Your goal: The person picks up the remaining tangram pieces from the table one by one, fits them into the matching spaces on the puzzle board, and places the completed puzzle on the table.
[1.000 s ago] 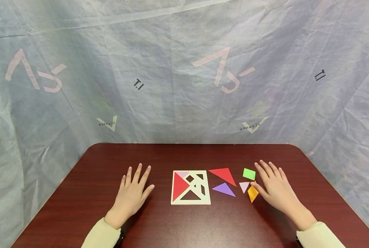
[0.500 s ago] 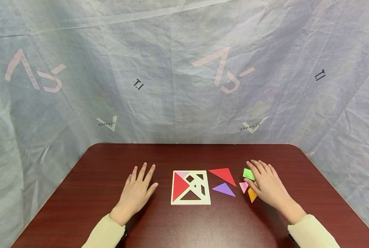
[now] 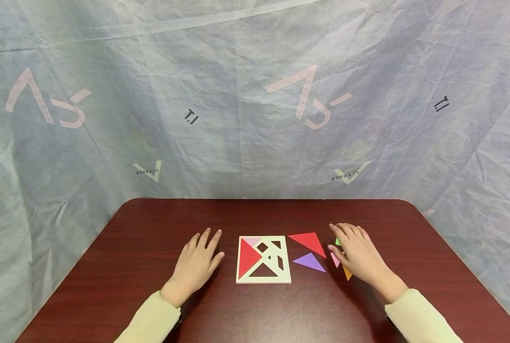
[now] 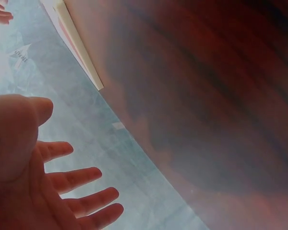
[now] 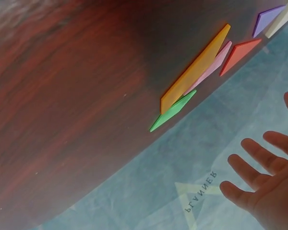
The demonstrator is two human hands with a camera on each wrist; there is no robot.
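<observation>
A white square tangram tray [image 3: 282, 278] lies mid-table, with a large red triangle [image 3: 247, 257] and a light pink piece [image 3: 251, 240] set in its upper left. My left hand [image 3: 194, 267], fingers spread and holding nothing, hovers left of the tray. Over the loose pieces at the right hangs my right hand [image 3: 360, 252], also empty, with relaxed fingers. It partly covers the green piece [image 5: 174, 111], the pink triangle [image 3: 335, 259] and the orange piece [image 5: 196, 69] in the head view. Between tray and right hand lie a red triangle [image 3: 310, 243] and a purple triangle [image 3: 310, 262].
The dark red wooden table [image 3: 220, 314] has rounded far corners. A grey cloth [image 3: 238, 119] with printed letters hangs behind it and along both sides. Several cut-out shapes in the tray show the dark surface beneath.
Both hands have moved inward: the left one rightward toward the tray, the right one leftward over the green, pink and orange pieces. The pieces and tray have stayed in place.
</observation>
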